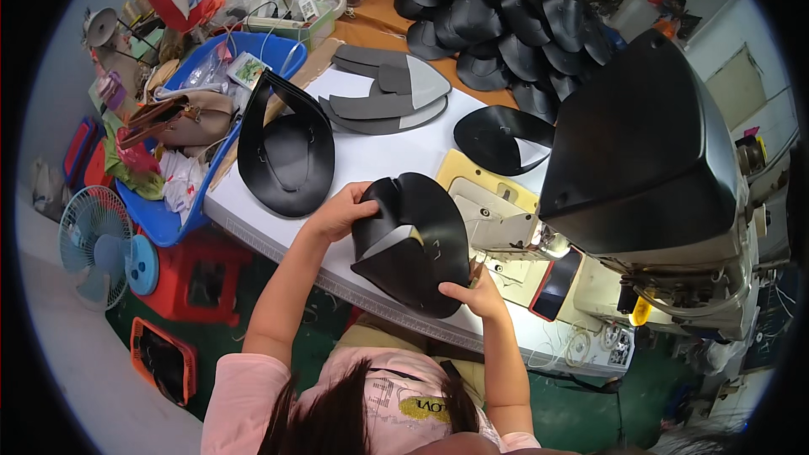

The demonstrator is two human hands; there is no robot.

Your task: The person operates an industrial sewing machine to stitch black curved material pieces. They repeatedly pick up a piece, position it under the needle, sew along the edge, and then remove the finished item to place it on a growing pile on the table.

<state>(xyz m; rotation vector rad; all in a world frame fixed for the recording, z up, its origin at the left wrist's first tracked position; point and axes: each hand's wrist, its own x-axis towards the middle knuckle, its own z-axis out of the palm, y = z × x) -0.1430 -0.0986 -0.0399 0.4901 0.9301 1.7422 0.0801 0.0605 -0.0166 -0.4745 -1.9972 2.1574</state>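
Observation:
A black shoe upper (434, 240), with a pale lining showing in its opening, is held over the front of the white table. My left hand (344, 211) pinches its left edge, thumb on top. At its lower right edge, my right hand (476, 291) grips with the thumb on top and the fingers partly hidden beneath. To the left lies a similar black upper (295, 164). One more black upper (484, 135) rests near the yellow plate of the sewing machine. Behind them are several stacked grey lining pieces (383, 88).
The dark sewing machine head (640, 160) stands close on the right. A dark phone-like slab (556, 282) lies beside its base. Many black uppers (480, 21) are heaped at the back. On the left are a full blue basket (181, 223), a fan (97, 244) and a red stool (181, 278).

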